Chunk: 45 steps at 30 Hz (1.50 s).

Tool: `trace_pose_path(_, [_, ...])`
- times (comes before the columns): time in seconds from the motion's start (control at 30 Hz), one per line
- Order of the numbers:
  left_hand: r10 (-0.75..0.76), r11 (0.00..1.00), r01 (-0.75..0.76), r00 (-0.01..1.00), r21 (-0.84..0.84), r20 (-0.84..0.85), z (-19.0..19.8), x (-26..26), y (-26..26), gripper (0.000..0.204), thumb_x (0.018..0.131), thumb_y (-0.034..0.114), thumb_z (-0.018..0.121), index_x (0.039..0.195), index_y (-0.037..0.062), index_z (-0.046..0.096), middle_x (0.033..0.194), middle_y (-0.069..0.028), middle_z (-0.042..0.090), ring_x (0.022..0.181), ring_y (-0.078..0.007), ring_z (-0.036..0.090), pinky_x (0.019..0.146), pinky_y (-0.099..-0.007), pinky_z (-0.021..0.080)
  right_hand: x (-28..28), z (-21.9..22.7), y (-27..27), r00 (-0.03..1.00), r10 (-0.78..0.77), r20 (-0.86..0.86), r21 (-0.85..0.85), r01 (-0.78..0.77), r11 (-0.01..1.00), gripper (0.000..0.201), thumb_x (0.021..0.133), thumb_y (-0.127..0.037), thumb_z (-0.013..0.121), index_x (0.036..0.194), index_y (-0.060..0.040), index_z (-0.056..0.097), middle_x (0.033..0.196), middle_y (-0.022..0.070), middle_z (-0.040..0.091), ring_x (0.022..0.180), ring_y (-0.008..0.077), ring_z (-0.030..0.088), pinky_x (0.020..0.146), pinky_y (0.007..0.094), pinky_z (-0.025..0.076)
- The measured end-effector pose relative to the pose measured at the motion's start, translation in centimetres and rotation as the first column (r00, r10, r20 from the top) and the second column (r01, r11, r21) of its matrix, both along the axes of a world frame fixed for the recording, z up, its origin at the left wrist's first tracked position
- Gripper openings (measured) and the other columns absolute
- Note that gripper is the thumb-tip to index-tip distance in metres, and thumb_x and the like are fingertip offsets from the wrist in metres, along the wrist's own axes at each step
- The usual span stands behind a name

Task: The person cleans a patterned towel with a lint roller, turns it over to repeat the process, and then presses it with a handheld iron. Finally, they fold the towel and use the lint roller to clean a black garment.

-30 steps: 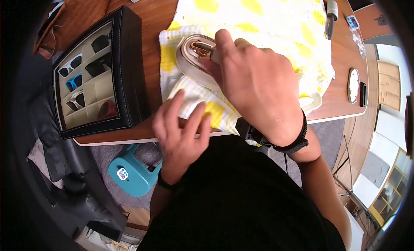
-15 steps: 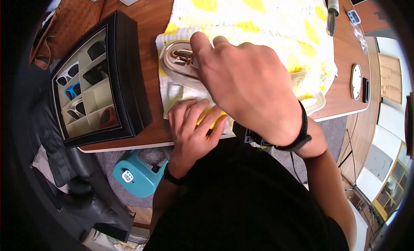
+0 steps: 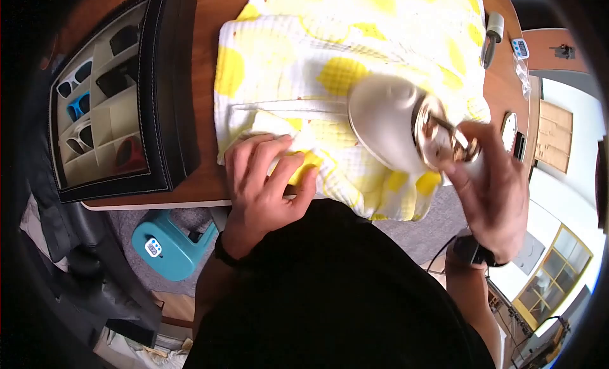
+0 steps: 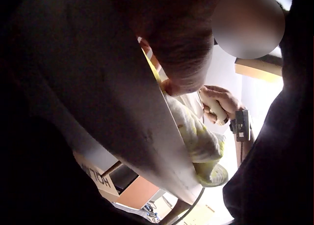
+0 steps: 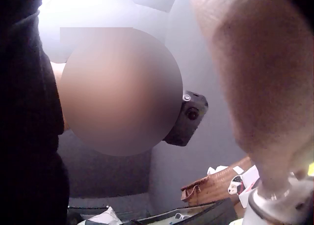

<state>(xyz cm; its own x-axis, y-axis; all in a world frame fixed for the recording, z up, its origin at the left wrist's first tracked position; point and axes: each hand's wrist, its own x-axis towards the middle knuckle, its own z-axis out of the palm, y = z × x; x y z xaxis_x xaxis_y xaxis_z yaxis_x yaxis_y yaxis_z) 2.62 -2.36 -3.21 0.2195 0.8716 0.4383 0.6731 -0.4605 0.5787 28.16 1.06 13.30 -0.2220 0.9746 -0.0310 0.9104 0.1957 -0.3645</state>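
My right hand (image 3: 498, 201) grips a white clothes iron with rose-gold trim (image 3: 387, 118), blurred and tilted, over the right part of a white cloth with yellow lemon prints (image 3: 273, 64). The iron's pale rounded end points left. In the left wrist view the hand wraps the iron's white handle (image 4: 216, 111), and part of the iron (image 5: 279, 205) shows at the lower right of the right wrist view. My left hand (image 3: 263, 185) rests on the cloth's bunched near-left corner, fingers spread and slightly bent.
A black glasses case (image 3: 174, 115) with several sunglasses under its lid stands at the left. A lint roller (image 3: 492, 39), a small timer (image 3: 520, 49) and a white oval object (image 3: 509, 129) lie along the right edge. A teal stool (image 3: 165, 248) stands below the table.
My right hand has swung the iron from the cloth's left side to the right, turning it. My left hand first moved in onto the near corner of the cloth and stays there.
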Motion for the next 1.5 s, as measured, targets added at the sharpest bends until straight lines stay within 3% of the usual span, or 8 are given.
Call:
trace_pose_path(0.03, [-0.005, 1.0, 0.005, 1.0, -0.001, 0.01, -0.1, 0.1, 0.0, 0.02, 0.074, 0.025, 0.08, 0.086, 0.0108, 0.071, 0.107, -0.0066, 0.067, 0.102, -0.0284, 0.06, 0.093, -0.0436, 0.043, -0.4, 1.0, -0.6, 0.981, 0.01, 0.195, -0.137, 0.017, 0.99, 0.031, 0.092, -0.032, 0.076, 0.111, -0.0103, 0.065, 0.082, 0.0103, 0.073, 0.063, 0.0196, 0.071, 0.055, 0.0349, 0.053])
trace_pose_path(0.17, [-0.008, 0.999, 0.007, 1.0, -0.052, -0.013, 0.3, 0.1, 0.1, 0.025, 0.075, 0.031, 0.082, 0.085, 0.0113, 0.069, 0.107, -0.006, 0.066, 0.104, -0.0288, 0.059, 0.093, -0.0447, 0.042, -3.3, -1.8, -1.1, 0.925, 0.11, 0.364, -0.154, -0.057, 0.986, 0.023, 0.097, -0.032, 0.068, 0.102, -0.0109, 0.059, 0.074, 0.006, 0.062, 0.061, 0.0254, 0.067, 0.053, 0.0383, 0.052])
trace_pose_path(0.4, [-0.031, 0.997, 0.027, 0.998, -0.071, -0.046, 0.5, 0.0, 0.1, 0.035, 0.074, 0.041, 0.084, 0.083, 0.0113, 0.067, 0.108, -0.0066, 0.063, 0.104, -0.029, 0.057, 0.092, -0.0458, 0.041, -5.6, -2.9, 1.4, 0.962, -0.04, 0.269, -0.082, 0.064, 0.995, 0.022, 0.097, -0.027, 0.069, 0.096, -0.0081, 0.058, 0.083, 0.0105, 0.069, 0.065, 0.0317, 0.067, 0.057, 0.0408, 0.049])
trace_pose_path(0.7, [0.044, 0.998, -0.046, 0.998, -0.036, -0.053, 1.0, 0.4, 0.2, 0.043, 0.068, 0.036, 0.092, 0.088, 0.0107, 0.064, 0.104, -0.0095, 0.061, 0.101, -0.0306, 0.055, 0.091, -0.0437, 0.042, -2.5, -3.1, 0.4, 0.995, -0.071, 0.073, 0.022, 0.069, 0.997, 0.025, 0.097, -0.032, 0.07, 0.095, -0.0086, 0.063, 0.068, 0.009, 0.064, 0.053, 0.0279, 0.064, 0.048, 0.0397, 0.046])
trace_pose_path(0.87, [0.052, 0.997, -0.053, 0.998, -0.058, -0.026, 0.6, 0.7, 0.2, 0.042, 0.069, 0.035, 0.092, 0.088, 0.0108, 0.063, 0.1, -0.0091, 0.059, 0.097, -0.0305, 0.054, 0.088, -0.043, 0.042, 0.3, -1.0, -3.3, 0.96, -0.092, 0.264, -0.171, 0.14, 0.975, 0.023, 0.096, -0.031, 0.071, 0.1, -0.0091, 0.065, 0.066, 0.0085, 0.061, 0.055, 0.0279, 0.064, 0.049, 0.0411, 0.046])
trace_pose_path(1.13, [0.026, 0.997, -0.032, 0.996, -0.075, -0.079, 0.4, 1.2, 0.5, 0.039, 0.075, 0.045, 0.084, 0.086, 0.0139, 0.064, 0.104, -0.0056, 0.057, 0.095, -0.0276, 0.052, 0.085, -0.0427, 0.042, 3.8, 3.8, -2.5, 0.899, 0.251, 0.36, -0.431, -0.079, 0.899, 0.015, 0.091, -0.024, 0.073, 0.096, -0.0108, 0.068, 0.071, 0.0095, 0.065, 0.06, 0.0302, 0.065, 0.057, 0.0437, 0.048])
trace_pose_path(1.23, [0.068, 0.995, -0.073, 0.994, -0.064, -0.082, 0.3, 1.2, 0.4, 0.038, 0.076, 0.045, 0.084, 0.087, 0.0139, 0.064, 0.104, -0.0058, 0.057, 0.095, -0.0278, 0.052, 0.085, -0.0435, 0.041, 4.5, 3.4, -1.9, 0.874, -0.055, 0.483, -0.259, 0.203, 0.944, 0.021, 0.092, -0.028, 0.074, 0.093, -0.008, 0.067, 0.072, 0.0111, 0.065, 0.06, 0.0313, 0.064, 0.056, 0.0434, 0.047])
trace_pose_path(1.5, [0.132, 0.982, -0.15, 0.98, -0.118, -0.151, 0.9, -0.8, 0.9, 0.043, 0.078, 0.043, 0.083, 0.093, 0.0105, 0.06, 0.105, -0.0088, 0.056, 0.097, -0.032, 0.05, 0.085, -0.0459, 0.041, 6.7, -2.5, 0.9, 0.934, -0.143, 0.326, 0.006, 0.149, 0.989, 0.025, 0.098, -0.03, 0.068, 0.093, -0.0057, 0.069, 0.068, 0.0137, 0.065, 0.058, 0.0313, 0.066, 0.054, 0.0412, 0.047])
